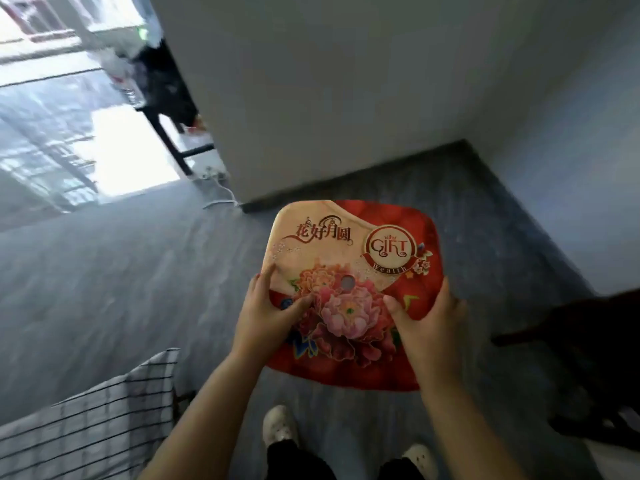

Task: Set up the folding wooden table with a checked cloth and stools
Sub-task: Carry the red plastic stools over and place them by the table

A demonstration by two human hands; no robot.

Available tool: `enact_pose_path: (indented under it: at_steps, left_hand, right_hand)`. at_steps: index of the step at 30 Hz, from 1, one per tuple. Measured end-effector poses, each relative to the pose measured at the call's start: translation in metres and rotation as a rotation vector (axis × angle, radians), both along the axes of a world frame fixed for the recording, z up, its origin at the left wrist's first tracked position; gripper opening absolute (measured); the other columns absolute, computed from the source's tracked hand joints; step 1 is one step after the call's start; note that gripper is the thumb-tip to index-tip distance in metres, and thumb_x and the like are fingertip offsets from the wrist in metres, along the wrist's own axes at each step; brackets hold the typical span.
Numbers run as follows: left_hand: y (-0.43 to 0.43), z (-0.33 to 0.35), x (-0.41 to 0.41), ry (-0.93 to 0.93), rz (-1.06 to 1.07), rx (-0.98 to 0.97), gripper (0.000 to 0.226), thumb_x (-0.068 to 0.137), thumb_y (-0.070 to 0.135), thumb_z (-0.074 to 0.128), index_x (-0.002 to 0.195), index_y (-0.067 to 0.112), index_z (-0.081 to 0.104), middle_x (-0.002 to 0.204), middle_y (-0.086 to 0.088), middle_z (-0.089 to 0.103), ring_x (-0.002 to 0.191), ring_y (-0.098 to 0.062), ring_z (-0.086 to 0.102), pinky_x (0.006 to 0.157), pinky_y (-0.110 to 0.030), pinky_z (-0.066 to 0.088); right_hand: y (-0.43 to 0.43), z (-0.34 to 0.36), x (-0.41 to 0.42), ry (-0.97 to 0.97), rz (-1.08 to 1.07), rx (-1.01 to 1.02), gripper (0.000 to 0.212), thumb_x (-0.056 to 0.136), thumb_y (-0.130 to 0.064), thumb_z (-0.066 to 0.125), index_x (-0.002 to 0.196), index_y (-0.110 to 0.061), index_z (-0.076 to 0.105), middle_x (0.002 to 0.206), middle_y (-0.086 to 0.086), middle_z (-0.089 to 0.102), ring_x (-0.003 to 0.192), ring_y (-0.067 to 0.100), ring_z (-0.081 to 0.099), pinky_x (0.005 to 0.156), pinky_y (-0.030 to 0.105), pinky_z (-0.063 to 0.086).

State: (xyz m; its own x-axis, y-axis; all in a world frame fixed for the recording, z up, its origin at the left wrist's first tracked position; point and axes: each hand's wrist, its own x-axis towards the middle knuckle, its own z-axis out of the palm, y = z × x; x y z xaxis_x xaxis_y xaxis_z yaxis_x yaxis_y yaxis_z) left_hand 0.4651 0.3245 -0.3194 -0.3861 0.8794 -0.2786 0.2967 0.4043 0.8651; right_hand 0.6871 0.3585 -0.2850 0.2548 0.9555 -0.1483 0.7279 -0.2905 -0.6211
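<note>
I have both hands on the stool point(353, 258), set apart. My left hand point(273, 313) grips its left edge and my right hand point(429, 317) its right edge, thumbs on the flowered seat. I cannot tell if its legs touch the floor point(138, 289). The cloth point(104, 410) lies left of my left forearm.

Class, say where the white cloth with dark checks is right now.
Head view, lower left corner: the white checked cloth lies below-left of the red floral stool seat gripped by the left hand and right hand.
</note>
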Motion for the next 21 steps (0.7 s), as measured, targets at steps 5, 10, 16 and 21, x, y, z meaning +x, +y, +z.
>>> enact_pose_path:
  at_steps: [5, 10, 16, 21]
  left_hand:
    - [-0.032, 0.026, -0.147, 0.008, 0.156, 0.060, 0.088, 0.065, 0.046, 0.079, 0.139, 0.031, 0.034, 0.126, 0.007, 0.041, 0.114, -0.016, 0.051, 0.095, -0.041, 0.048]
    - [-0.054, 0.036, -0.257, -0.007, 0.348, 0.144, 0.081, 0.055, 0.060, 0.076, 0.123, 0.052, 0.034, 0.128, 0.000, 0.047, 0.115, -0.017, 0.053, 0.096, -0.043, 0.048]
    - [-0.067, 0.033, -0.371, 0.034, 0.527, 0.090, 0.086, 0.060, 0.049, 0.078, 0.134, 0.029, 0.039, 0.132, -0.001, 0.046, 0.115, -0.015, 0.051, 0.099, -0.040, 0.045]
    - [-0.074, 0.014, -0.460, 0.153, 0.631, -0.005, 0.090, 0.056, 0.062, 0.073, 0.134, 0.029, 0.041, 0.133, -0.001, 0.047, 0.118, -0.015, 0.048, 0.099, -0.035, 0.042]
  right_hand:
    - [0.016, 0.017, -0.152, 0.037, 0.215, 0.050, 0.093, 0.068, -0.062, 0.066, 0.139, -0.012, 0.032, 0.127, 0.017, 0.043, 0.120, 0.034, 0.041, 0.094, 0.049, 0.043]
    - [0.034, 0.023, -0.277, 0.078, 0.402, 0.084, 0.092, 0.067, -0.069, 0.060, 0.138, -0.018, 0.032, 0.125, 0.013, 0.041, 0.115, 0.033, 0.046, 0.088, 0.053, 0.048]
    - [0.054, 0.017, -0.401, 0.128, 0.625, 0.034, 0.085, 0.072, -0.052, 0.070, 0.140, -0.015, 0.035, 0.121, 0.014, 0.042, 0.112, 0.031, 0.046, 0.087, 0.037, 0.041]
    - [0.061, -0.016, -0.499, 0.170, 0.765, -0.123, 0.094, 0.070, -0.051, 0.073, 0.144, -0.016, 0.027, 0.127, 0.010, 0.037, 0.119, 0.029, 0.042, 0.094, 0.042, 0.041]
